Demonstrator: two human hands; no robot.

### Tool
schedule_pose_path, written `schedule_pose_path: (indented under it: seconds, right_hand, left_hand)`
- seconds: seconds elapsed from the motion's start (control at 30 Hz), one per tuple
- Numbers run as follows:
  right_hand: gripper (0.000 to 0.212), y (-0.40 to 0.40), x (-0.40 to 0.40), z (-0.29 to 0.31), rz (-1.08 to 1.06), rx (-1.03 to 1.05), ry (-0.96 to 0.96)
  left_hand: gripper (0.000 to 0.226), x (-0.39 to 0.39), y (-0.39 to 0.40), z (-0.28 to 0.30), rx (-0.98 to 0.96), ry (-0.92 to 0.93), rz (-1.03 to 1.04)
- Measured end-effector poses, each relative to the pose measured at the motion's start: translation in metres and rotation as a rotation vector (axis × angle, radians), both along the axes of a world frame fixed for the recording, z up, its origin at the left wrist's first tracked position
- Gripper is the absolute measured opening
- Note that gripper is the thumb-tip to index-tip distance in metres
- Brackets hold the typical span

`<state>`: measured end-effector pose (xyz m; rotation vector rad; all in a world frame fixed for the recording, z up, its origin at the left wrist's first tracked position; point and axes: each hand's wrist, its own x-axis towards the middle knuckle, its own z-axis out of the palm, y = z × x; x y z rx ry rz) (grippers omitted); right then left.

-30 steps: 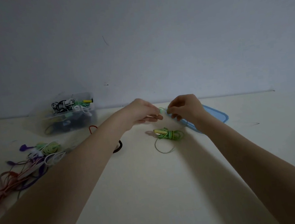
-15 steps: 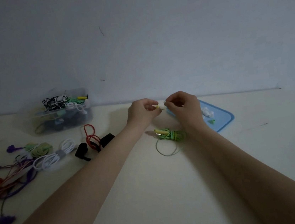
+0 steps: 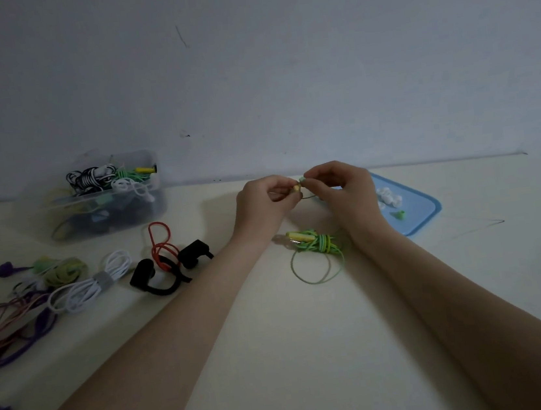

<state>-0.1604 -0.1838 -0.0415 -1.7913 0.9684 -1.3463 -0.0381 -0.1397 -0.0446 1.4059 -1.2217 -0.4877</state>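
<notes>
Above cream tabletop (image 3: 281,357), nr plain grey wall (image 3: 279,67): L hand (image 3: 262,202) pinches small yellow earbud (image 3: 296,188). R hand (image 3: 341,186) pinches soft green silicone ear tip (image 3: 302,179) just beside it. Best approach: hold bud firm, push tip on straight w/ slight twist. Green coiled cable (image 3: 316,244) lies on table below hands. Blue plastic tray (image 3: 424,220) just to right.
</notes>
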Motion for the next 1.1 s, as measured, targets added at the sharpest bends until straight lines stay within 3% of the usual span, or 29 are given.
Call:
schedule_pose_path:
  seconds: [0.17,0.37,0.9,1.1]
  right_hand:
    - [0.007,0.002,0.0,0.001,0.013,0.028,0.017]
    - [0.005,0.004,-0.003,0.007,0.086,0.153,-0.1]
    - [0.015,0.006,-0.011,0.015,0.176,0.29,-0.106]
    - [0.008,0.007,-0.012,0.016,0.265,0.367,-0.166]
  left_hand:
    - [0.015,0.0,0.002,0.0,0.009,0.016,0.008]
    - [0.022,0.003,0.002,-0.001,-0.022,0.052,0.006]
    - [0.024,0.003,0.005,0.001,-0.09,0.098,-0.068]
    - [0.021,0.005,0.007,0.002,-0.094,0.224,-0.15]
